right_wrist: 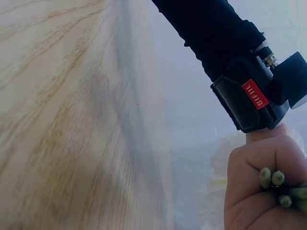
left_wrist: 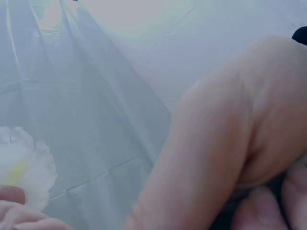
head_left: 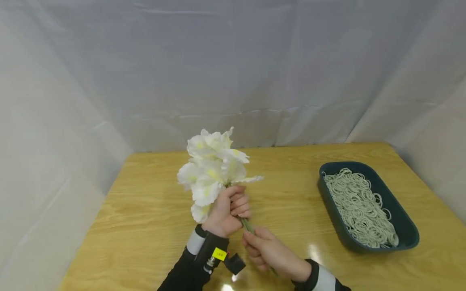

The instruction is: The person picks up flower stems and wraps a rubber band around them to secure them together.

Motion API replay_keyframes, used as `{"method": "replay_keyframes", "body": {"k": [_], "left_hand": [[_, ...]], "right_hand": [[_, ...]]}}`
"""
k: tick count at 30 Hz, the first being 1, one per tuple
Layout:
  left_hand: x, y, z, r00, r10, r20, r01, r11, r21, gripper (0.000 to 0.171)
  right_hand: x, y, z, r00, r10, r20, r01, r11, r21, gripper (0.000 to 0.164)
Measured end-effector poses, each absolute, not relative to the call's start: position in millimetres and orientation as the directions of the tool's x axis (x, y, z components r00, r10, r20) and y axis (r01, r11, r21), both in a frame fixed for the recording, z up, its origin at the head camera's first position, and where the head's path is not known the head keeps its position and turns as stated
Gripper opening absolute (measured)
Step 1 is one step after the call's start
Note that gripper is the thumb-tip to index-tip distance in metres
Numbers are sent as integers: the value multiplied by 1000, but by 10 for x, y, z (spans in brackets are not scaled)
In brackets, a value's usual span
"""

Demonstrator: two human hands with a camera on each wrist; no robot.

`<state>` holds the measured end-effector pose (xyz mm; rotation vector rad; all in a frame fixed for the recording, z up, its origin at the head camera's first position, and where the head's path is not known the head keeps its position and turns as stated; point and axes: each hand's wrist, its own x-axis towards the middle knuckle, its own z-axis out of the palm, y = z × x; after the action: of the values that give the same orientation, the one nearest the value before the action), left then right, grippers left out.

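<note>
A bunch of white artificial-looking flowers (head_left: 212,165) with yellow-tinged petals is held above the table. My left hand (head_left: 226,210) grips the green stems just beneath the blooms, its fingers curled round them. Lower on the stems (head_left: 247,225), my right hand (head_left: 271,252) pinches them between thumb and fingers. Several cut stem ends (right_wrist: 278,178) poke out of the left fist in the right wrist view. At the left of the left wrist view shows one white petal (left_wrist: 31,165); a blurred close hand fills much of that view.
To the right stands a dark blue-green plastic basin (head_left: 395,206) holding a heap of pale green rubber bands (head_left: 358,206). The wooden table (head_left: 145,210) ends at a grey-white sheet (head_left: 218,81) hung behind and along both sides.
</note>
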<state>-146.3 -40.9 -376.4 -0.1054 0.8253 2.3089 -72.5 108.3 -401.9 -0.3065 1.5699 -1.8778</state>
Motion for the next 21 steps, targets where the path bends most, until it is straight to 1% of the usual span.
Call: {"method": "replay_keyframes", "body": {"k": [5, 10, 15, 21], "left_hand": [[-1474, -443, -3755, -759, 572, -312, -637, -554, 536, 55], [-1479, -422, -3785, -761, 570, -309, -637, -568, 521, 54], [-1449, -381, -3829, -789, 525, -319, -609, -599, 520, 53], [-1432, -331, -3865, -816, 484, -316, -572, -599, 560, 51]], "right_hand": [[-739, 1036, -4026, -756, -618, -213, 317, -61, -947, 29], [-752, 1040, -4045, -760, -609, -226, 328, -60, -943, 27], [-761, 1048, -4075, -758, -605, -244, 332, -35, -943, 27], [-760, 1077, -4131, -767, -596, -239, 313, -22, -950, 24]]}}
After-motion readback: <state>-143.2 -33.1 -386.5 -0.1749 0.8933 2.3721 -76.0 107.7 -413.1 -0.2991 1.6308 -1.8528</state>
